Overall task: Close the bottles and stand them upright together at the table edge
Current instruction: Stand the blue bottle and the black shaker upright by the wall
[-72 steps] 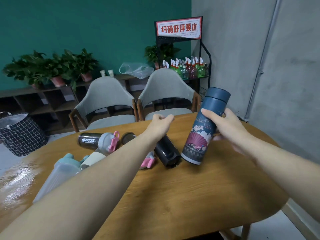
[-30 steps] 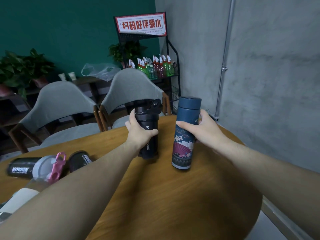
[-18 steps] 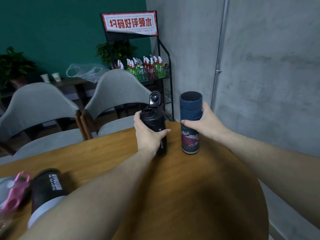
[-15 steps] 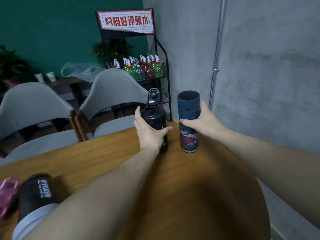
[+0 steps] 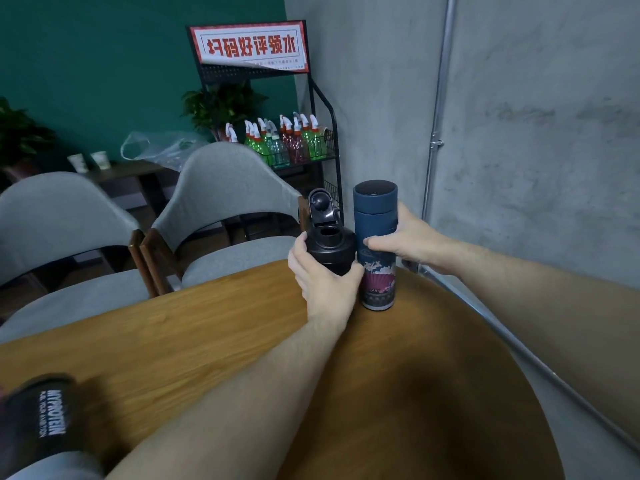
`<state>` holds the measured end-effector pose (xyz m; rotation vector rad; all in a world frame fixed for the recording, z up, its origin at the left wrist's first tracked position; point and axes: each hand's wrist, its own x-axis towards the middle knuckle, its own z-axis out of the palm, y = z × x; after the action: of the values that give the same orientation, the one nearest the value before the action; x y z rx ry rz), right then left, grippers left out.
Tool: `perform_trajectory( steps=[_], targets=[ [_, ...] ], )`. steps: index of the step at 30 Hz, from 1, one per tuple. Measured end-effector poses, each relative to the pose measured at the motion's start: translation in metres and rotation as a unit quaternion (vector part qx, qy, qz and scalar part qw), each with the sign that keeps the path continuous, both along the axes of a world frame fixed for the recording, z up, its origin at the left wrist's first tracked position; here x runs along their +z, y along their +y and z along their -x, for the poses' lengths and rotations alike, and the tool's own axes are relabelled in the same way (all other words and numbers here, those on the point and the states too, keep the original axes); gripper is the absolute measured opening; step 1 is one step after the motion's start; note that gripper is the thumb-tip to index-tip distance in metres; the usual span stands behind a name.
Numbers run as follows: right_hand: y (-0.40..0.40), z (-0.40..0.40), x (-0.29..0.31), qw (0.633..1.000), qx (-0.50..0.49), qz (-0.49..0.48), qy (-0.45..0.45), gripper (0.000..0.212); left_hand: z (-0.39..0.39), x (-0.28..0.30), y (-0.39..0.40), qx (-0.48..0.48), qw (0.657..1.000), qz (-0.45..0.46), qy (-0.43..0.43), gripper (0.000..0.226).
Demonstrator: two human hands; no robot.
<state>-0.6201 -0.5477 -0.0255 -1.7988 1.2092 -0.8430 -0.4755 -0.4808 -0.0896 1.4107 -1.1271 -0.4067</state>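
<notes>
— Standing side by side at the far table (image 5: 398, 393) edge: the black bottle (image 5: 330, 252) in the left hand (image 5: 323, 284), the blue flask (image 5: 375, 247) in the right hand (image 5: 407, 242). Each hand is wrapped round its bottle, and the two bodies look to be touching just beyond the left thumb.

— Which step is that?

— Placement looks nearly done. The flask's cap is on, but above the left hand's grip the black bottle's flip lid (image 5: 320, 206) stands up off an open spout. The next move likely calls for one hand to press that lid down while the other steadies the body.

— Anything unclear?

— The black bottle's base is hidden behind the left hand. Well behind the grips, at the frame's corner, a blurred shaker (image 5: 48, 420) lies cut off, so its lid cannot be judged.
</notes>
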Motion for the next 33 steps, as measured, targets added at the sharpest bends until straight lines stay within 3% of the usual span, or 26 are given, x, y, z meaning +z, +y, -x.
perform_trajectory(
  steps=[4,10,18,23,30,33],
  targets=[
    [0.004,0.004,-0.002,1.000,-0.004,-0.010,-0.022,0.074,-0.010,0.007,0.007,-0.046,0.999,-0.006,0.013,0.098],
    [0.017,0.002,-0.007,0.996,-0.018,0.004,-0.084,0.099,-0.034,0.041,0.005,-0.126,0.990,-0.045,0.034,0.129],
    [0.016,-0.001,-0.003,0.996,-0.038,0.036,-0.065,0.091,-0.045,0.061,-0.014,-0.163,0.980,-0.106,0.053,0.137],
    [0.014,-0.002,-0.004,0.996,-0.040,0.044,-0.067,0.089,-0.041,0.064,-0.016,-0.145,0.985,-0.096,0.007,0.110],
    [0.014,-0.003,-0.004,0.996,-0.047,0.044,-0.069,0.088,-0.042,0.067,-0.021,-0.118,0.988,-0.097,0.036,0.111],
    [0.016,-0.005,-0.006,0.995,-0.054,0.049,-0.066,0.087,-0.039,0.065,-0.018,-0.120,0.989,-0.083,0.014,0.089]
  ],
)
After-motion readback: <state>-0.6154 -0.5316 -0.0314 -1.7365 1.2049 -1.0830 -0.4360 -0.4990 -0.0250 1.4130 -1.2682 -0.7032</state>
